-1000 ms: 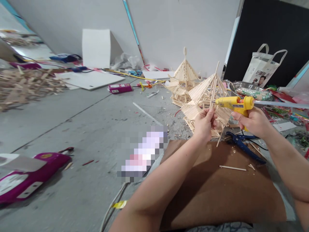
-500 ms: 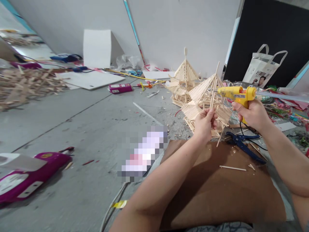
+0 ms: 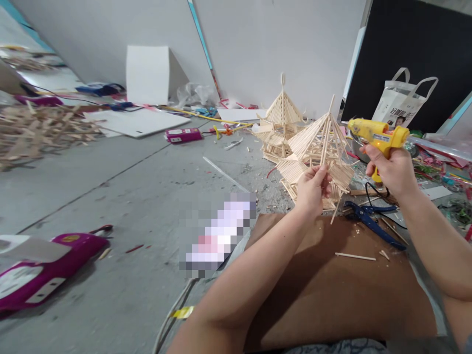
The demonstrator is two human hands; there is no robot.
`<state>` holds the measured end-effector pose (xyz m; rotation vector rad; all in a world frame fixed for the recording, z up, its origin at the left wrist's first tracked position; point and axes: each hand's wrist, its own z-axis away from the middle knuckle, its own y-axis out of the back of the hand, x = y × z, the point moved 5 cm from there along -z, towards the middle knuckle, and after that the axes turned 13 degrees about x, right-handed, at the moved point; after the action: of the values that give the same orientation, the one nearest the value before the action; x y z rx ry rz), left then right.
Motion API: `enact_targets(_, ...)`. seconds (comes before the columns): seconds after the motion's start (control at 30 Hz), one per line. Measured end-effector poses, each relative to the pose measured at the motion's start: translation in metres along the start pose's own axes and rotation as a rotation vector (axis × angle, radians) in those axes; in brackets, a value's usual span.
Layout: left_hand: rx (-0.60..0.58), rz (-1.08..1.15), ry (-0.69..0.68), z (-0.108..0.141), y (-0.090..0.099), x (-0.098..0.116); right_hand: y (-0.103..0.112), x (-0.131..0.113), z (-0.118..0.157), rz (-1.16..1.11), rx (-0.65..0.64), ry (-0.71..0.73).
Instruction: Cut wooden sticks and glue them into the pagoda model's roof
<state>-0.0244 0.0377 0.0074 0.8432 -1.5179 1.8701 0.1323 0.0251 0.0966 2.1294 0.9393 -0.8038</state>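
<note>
- Nearest you, a brown board [image 3: 332, 295] lies flat on the floor, a loose stick [image 3: 355, 256] on it and blue pliers [image 3: 376, 226] by its far right corner
- Beyond the board's far edge your left hand [image 3: 313, 186] pinches the model [image 3: 313, 137] at the foot of its near roof sticks, thumb towards you; some fingertips are hidden
- The model, a small pavilion of thin pale sticks, stands on the floor right of centre, its pointed roof above a wider lower tier
- It should be light and stiff but fragile: slim sticks could snap or pull loose at the joints if squeezed or twisted
- The stick ends under your fingers suit a gentle pinch; to shift the whole, the sturdier-looking lower tier seems safer than the roof tip
- To the right your right hand [image 3: 396, 167] is wrapped round the handle of a yellow glue gun [image 3: 378, 133], its nozzle beside the roof, seemingly apart
- Farther off stand a second pavilion [image 3: 283, 110] and, right, a white bag [image 3: 396, 105]
</note>
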Motion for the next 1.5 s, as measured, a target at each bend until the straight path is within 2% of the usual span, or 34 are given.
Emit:
enact_targets(0.17,-0.005,0.016,0.036,0.003,-0.001,-0.001,0.027,0.021,0.011,-0.152,0.102,-0.149)
enact_targets(0.27,-0.009,-0.002,0.041,0.007,-0.002,-0.003,0.047,0.045,0.016,-0.293,0.188,-0.273)
enact_targets(0.4,-0.044,-0.079,-0.012,0.012,-0.003,-0.007,0.072,0.097,0.021,-0.379,0.272,-0.463)
enact_targets(0.5,-0.128,-0.255,-0.144,0.02,-0.007,-0.007,0.082,0.142,0.03,-0.346,0.269,-0.623)
enact_targets(0.6,-0.294,-0.575,-0.343,0.032,-0.015,-0.01,0.083,0.177,0.043,-0.288,0.271,-0.78)
enact_targets(0.7,-0.55,-1.02,-0.503,0.047,-0.024,-0.024,0.078,0.195,0.052,-0.239,0.273,-0.852)
enact_targets(0.8,-0.857,-1.496,-0.508,0.059,-0.021,-0.048,0.074,0.201,0.056,-0.2,0.264,-0.856)
enact_targets(0.87,-1.036,-1.713,-0.48,0.067,-0.015,-0.059,0.074,0.204,0.057,-0.167,0.256,-0.869)
enact_targets(0.93,-1.151,-1.828,-0.482,0.075,-0.011,-0.065,0.075,0.207,0.058,-0.119,0.243,-0.883)
enact_targets(1.0,-1.196,-1.886,-0.497,0.08,-0.008,-0.066,0.078,0.21,0.059,-0.023,0.229,-0.867)
enact_targets(1.07,-1.159,-1.936,-0.506,0.08,-0.008,-0.062,0.083,0.213,0.059,0.109,0.213,-0.804)
enact_targets(1.1,-1.103,-1.962,-0.505,0.077,-0.008,-0.058,0.085,0.213,0.059,0.185,0.203,-0.76)
enact_targets(1.2,-0.826,-2.026,-0.512,0.061,-0.006,-0.047,0.092,0.214,0.056,0.433,0.131,-0.614)
enact_targets(1.3,-0.6,-1.966,-0.517,0.045,-0.001,-0.045,0.096,0.214,0.053,0.699,-0.019,-0.529)
enact_targets(1.4,-0.52,-1.895,-0.494,0.034,0.005,-0.053,0.097,0.216,0.052,0.9,-0.177,-0.517)
enact_targets(1.5,-0.548,-1.896,-0.474,0.028,0.009,-0.062,0.098,0.216,0.052,0.985,-0.23,-0.544)
